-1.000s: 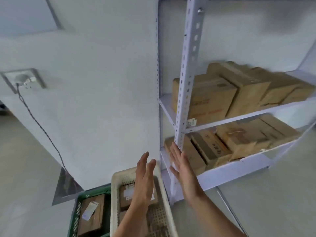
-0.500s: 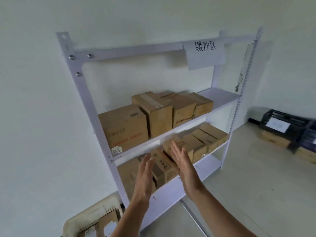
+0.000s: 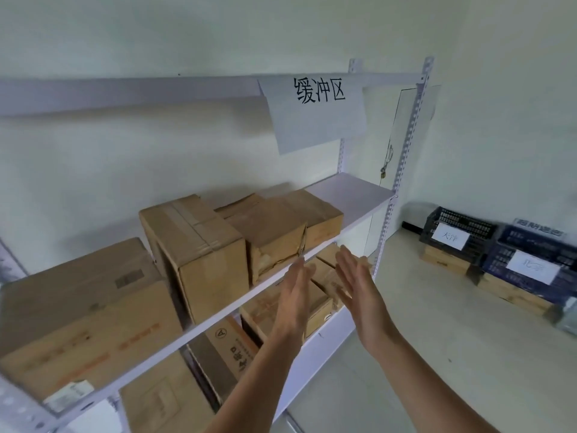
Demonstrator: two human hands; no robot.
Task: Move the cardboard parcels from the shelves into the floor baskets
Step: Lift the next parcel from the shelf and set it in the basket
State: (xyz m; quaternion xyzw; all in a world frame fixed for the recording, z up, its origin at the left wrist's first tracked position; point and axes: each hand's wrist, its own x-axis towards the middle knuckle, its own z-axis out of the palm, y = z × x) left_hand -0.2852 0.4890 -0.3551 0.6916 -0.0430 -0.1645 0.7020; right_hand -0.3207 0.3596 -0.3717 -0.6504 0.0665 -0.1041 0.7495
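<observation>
Upright (image 3: 402, 157): metal, painted pale, smooth, punched with holes; shelf (image 3: 352, 195): smooth, pale, matt surface; parcels (image 3: 84, 310): brown cardboard, matt, slightly rough; tall parcel (image 3: 199, 254): bands of clear tape across the top, faintly glossy; middle parcel (image 3: 274, 242): front face creased and crumpled at one corner; sign (image 3: 315, 117): white paper, matt, black ink; crates (image 3: 459, 220): dark plastic lattice, dull; labels (image 3: 449, 235): white paper; wall (image 3: 156, 35): matt paint; floor (image 3: 437, 354): pale, smooth, low sheen.
</observation>
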